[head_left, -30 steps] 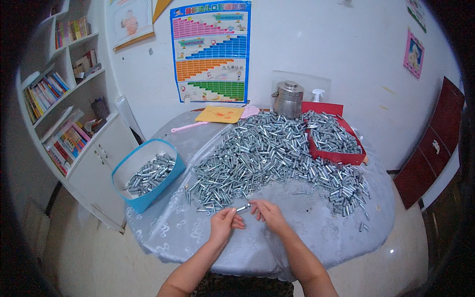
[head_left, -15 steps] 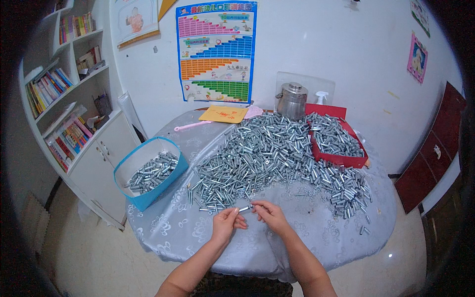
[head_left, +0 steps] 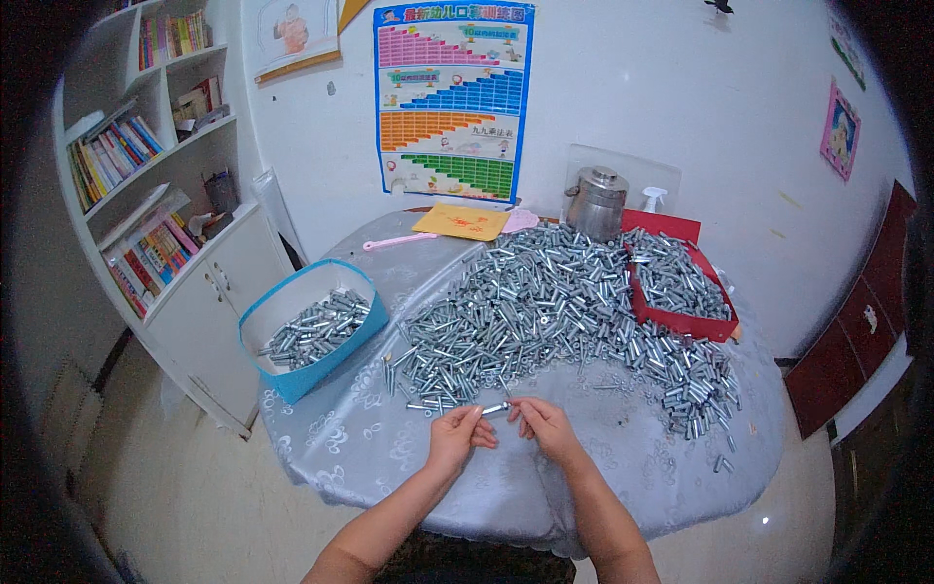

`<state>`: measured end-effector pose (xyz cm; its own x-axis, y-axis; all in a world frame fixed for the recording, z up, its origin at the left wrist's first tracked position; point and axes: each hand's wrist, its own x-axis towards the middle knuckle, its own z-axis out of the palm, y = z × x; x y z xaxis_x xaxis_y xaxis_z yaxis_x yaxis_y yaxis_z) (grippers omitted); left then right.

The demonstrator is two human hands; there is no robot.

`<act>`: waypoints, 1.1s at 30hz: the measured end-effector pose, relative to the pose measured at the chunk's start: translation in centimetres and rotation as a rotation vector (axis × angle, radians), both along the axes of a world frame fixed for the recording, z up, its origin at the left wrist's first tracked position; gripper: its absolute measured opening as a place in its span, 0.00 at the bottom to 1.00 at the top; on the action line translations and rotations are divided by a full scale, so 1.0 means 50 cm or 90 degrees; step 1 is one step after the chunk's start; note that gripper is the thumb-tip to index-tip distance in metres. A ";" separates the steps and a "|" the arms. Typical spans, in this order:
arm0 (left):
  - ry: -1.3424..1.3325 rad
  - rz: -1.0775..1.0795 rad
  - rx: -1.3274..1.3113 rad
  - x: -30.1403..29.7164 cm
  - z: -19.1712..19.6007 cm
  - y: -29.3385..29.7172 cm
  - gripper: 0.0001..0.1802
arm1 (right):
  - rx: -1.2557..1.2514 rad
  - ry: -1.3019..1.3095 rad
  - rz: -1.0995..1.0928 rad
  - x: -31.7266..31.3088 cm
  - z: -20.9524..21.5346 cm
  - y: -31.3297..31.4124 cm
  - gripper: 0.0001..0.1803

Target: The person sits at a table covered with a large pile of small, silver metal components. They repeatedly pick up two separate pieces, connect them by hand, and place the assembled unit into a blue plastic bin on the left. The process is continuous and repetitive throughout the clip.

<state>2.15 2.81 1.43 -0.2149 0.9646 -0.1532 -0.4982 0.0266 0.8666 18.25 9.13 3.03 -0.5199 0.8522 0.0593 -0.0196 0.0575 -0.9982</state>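
At the near side of the table, my left hand (head_left: 459, 434) holds a short silver metal bolt (head_left: 494, 408) between thumb and fingers, its shaft pointing right. My right hand (head_left: 547, 424) is pinched closed at the right end of this bolt; anything small between those fingertips is too tiny to make out. Just beyond both hands spreads a large heap of silver metal bolts and sleeves (head_left: 525, 292). Loose washers or nuts (head_left: 608, 382) lie scattered on the cloth to the right of the heap's near edge.
A blue-sided box (head_left: 313, 375) of metal pieces stands left. Far right is a red box (head_left: 681, 324), also filled. A steel pot (head_left: 596, 206), a spray bottle (head_left: 655, 199), a yellow envelope (head_left: 465, 222) and a pink-handled swatter (head_left: 401, 241) sit at the back. Grey cloth (head_left: 409, 487) covers the table.
The whole view has shifted, so the scene sits a little further right and partly lower. Both hands keep nearly the same pose around the bolt.
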 end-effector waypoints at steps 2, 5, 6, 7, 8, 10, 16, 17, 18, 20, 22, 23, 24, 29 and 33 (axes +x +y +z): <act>0.000 0.001 -0.003 0.001 0.000 -0.001 0.12 | -0.005 -0.010 -0.019 0.008 -0.018 0.009 0.16; 0.001 0.019 -0.015 -0.002 0.003 -0.005 0.12 | -0.015 -0.030 -0.002 0.000 0.001 -0.003 0.16; 0.002 0.026 -0.011 -0.003 0.010 -0.005 0.12 | -0.015 -0.037 0.008 -0.005 0.013 -0.006 0.17; 0.003 0.034 -0.007 -0.006 0.017 -0.003 0.12 | -0.003 -0.043 0.015 -0.007 0.011 -0.005 0.17; -0.008 0.053 0.006 -0.012 0.021 0.002 0.12 | 0.010 -0.049 0.021 -0.003 0.004 -0.004 0.17; 0.039 0.131 0.062 -0.044 0.032 0.014 0.12 | 0.016 -0.053 0.005 0.006 -0.008 0.000 0.17; 0.633 0.436 0.150 -0.256 0.110 0.035 0.11 | -0.005 -0.053 -0.117 0.015 -0.003 0.015 0.16; 0.765 0.477 0.137 -0.292 0.131 0.026 0.11 | 0.000 -0.040 -0.126 0.014 -0.008 0.017 0.15; 0.798 0.456 0.108 -0.328 0.136 0.023 0.12 | 0.004 -0.028 -0.137 0.014 -0.012 0.019 0.15; 0.865 0.418 0.048 -0.395 0.126 0.026 0.13 | 0.007 -0.032 -0.135 0.012 -0.018 0.021 0.14; 0.861 0.382 0.062 -0.424 0.107 0.022 0.14 | 0.009 -0.036 -0.131 0.010 -0.020 0.022 0.14; 0.860 0.366 0.067 -0.435 0.096 0.019 0.14 | 0.009 -0.038 -0.126 0.007 -0.018 0.021 0.14; 0.901 0.388 0.116 -0.426 0.101 0.025 0.13 | 0.010 -0.043 -0.132 0.011 -0.018 0.021 0.14; 1.006 0.177 0.258 -0.343 0.084 -0.007 0.07 | 0.014 -0.055 -0.142 0.016 -0.017 0.022 0.14; 1.045 -0.007 0.218 -0.279 0.056 -0.030 0.07 | 0.031 -0.069 -0.137 0.017 -0.016 0.022 0.14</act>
<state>-11.78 1.32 4.24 0.0832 0.9063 0.4143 0.8784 -0.2630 0.3991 19.12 10.22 2.25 -0.3328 0.9413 0.0568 0.1059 0.0971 -0.9896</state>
